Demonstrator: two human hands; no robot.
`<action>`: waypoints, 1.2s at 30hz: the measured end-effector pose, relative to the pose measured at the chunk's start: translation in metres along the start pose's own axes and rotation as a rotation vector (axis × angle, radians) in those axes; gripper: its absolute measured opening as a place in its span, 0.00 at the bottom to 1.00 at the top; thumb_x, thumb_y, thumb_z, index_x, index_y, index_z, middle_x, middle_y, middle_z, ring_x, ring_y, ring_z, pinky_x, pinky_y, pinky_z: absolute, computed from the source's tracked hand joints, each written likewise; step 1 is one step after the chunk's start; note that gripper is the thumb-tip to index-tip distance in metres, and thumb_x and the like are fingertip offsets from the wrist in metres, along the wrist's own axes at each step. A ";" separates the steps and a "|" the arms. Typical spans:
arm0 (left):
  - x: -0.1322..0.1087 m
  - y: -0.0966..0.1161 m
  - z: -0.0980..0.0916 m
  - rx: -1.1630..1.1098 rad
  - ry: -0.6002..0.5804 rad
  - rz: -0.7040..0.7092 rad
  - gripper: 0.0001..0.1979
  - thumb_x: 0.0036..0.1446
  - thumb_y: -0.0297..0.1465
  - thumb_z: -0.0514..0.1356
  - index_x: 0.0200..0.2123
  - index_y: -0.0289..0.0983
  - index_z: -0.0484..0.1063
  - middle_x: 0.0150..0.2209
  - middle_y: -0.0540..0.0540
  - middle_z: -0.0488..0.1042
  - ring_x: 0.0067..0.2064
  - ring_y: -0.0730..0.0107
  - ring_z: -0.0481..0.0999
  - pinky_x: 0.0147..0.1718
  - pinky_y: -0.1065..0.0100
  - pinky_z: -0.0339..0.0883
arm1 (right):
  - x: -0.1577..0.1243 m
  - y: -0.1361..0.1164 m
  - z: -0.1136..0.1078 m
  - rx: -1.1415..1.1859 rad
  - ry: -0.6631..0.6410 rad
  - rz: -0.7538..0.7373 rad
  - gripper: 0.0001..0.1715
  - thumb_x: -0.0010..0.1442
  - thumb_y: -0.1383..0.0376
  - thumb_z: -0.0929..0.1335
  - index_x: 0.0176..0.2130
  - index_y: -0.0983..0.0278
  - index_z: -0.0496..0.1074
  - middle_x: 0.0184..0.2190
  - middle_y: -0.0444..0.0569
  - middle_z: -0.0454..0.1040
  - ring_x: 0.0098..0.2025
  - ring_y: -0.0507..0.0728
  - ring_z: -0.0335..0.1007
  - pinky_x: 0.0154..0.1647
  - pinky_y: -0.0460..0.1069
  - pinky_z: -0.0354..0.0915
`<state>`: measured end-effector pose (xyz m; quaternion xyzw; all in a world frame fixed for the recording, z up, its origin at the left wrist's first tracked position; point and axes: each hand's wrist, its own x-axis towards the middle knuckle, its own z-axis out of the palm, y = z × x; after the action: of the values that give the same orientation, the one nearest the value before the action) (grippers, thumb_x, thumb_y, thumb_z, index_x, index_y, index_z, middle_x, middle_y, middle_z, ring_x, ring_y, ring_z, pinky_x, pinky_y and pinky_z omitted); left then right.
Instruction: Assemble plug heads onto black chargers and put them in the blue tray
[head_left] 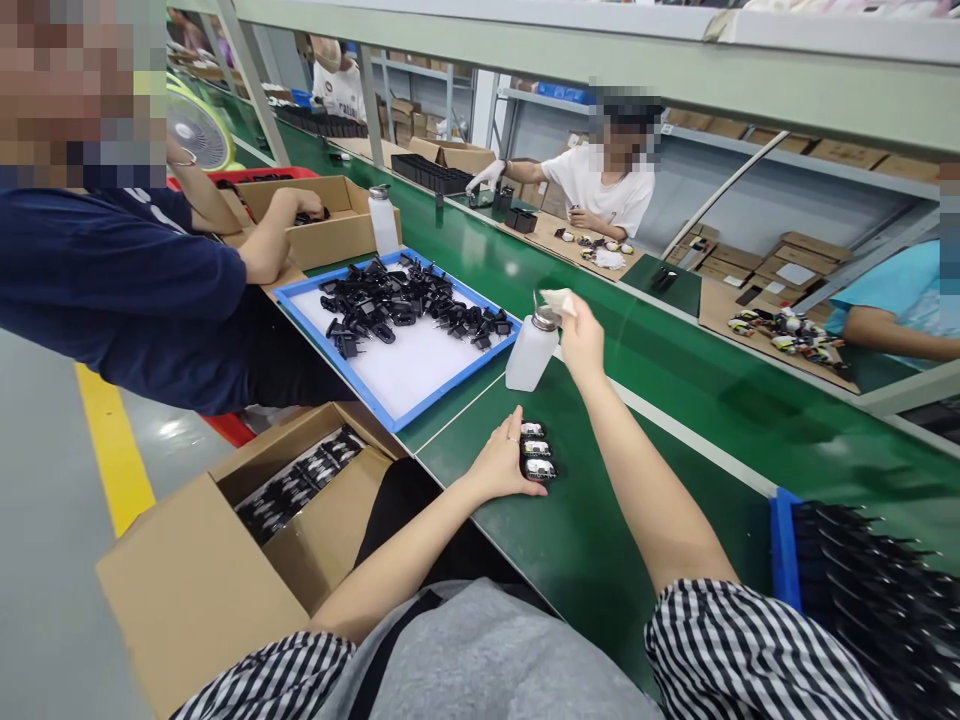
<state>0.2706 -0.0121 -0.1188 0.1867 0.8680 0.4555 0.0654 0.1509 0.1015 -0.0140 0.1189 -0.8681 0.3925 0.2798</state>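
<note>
Factory room is stretching away behind a long green workbench (pixel 592 530), with shelves of cardboard cartons standing along the far wall. On this bench the person's left hand (pixel 499 465) is lying with the fingers (pixel 517 440) a little spread, and it is touching three black adapters (pixel 538 449) with white labels, which are sitting in a short row on the green surface. The right hand (pixel 581 340) is raised above the bench, and its fingers are pinching a white cloth (pixel 559 302) together. This cloth is staying very near the metal top of a plastic bottle (pixel 531 358), but it is hard to tell if they are touching. The bottle is standing beside a blue tray (pixel 330 356), and many black plugs (pixel 405 300) are lying in a heap on the tray. Near the person's left side, an open carton (pixel 180 600) is holding black packs (pixel 296 485), and on the right side a blue bin (pixel 784 550) is holding black parts (pixel 862 590). At the left, a co-worker in a navy shirt (pixel 127 290) is reaching with one hand (pixel 304 205) into another carton (pixel 330 225). Across the bench, a second co-worker in a white T-shirt (pixel 600 185) is wearing a white glove (pixel 484 177).
</note>
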 end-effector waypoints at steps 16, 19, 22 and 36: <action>0.003 0.002 -0.001 0.008 0.000 0.040 0.58 0.28 0.36 0.62 0.53 0.32 0.21 0.43 0.43 0.64 0.47 0.57 0.60 0.45 0.59 0.51 | -0.171 0.006 -0.024 0.345 -0.466 0.200 0.20 0.47 0.71 0.58 0.37 0.54 0.69 0.44 0.42 0.64 0.50 0.56 0.54 0.52 0.58 0.44; 0.004 0.002 -0.003 0.026 -0.013 0.018 0.54 0.33 0.36 0.60 0.54 0.33 0.23 0.44 0.41 0.63 0.47 0.57 0.60 0.45 0.58 0.52 | -0.195 -0.002 -0.039 0.332 -0.498 0.182 0.21 0.48 0.71 0.57 0.39 0.53 0.67 0.43 0.42 0.66 0.50 0.56 0.53 0.52 0.60 0.39; 0.004 0.004 -0.004 0.030 0.002 0.010 0.54 0.32 0.38 0.60 0.54 0.32 0.25 0.46 0.39 0.61 0.48 0.56 0.60 0.45 0.58 0.51 | -0.209 -0.003 -0.054 0.324 -0.511 0.233 0.19 0.48 0.69 0.58 0.38 0.54 0.68 0.42 0.43 0.67 0.49 0.58 0.55 0.52 0.61 0.37; 0.002 0.003 -0.003 0.119 -0.013 0.063 0.51 0.26 0.42 0.62 0.53 0.34 0.40 0.53 0.39 0.49 0.54 0.56 0.48 0.51 0.58 0.43 | -0.039 0.098 -0.078 -0.343 -0.515 0.627 0.27 0.46 0.66 0.63 0.48 0.67 0.58 0.48 0.53 0.60 0.46 0.58 0.59 0.43 0.49 0.58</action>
<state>0.2689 -0.0125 -0.1147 0.2203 0.8869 0.4036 0.0453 0.1717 0.2246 -0.0555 -0.1044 -0.9562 0.2661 -0.0624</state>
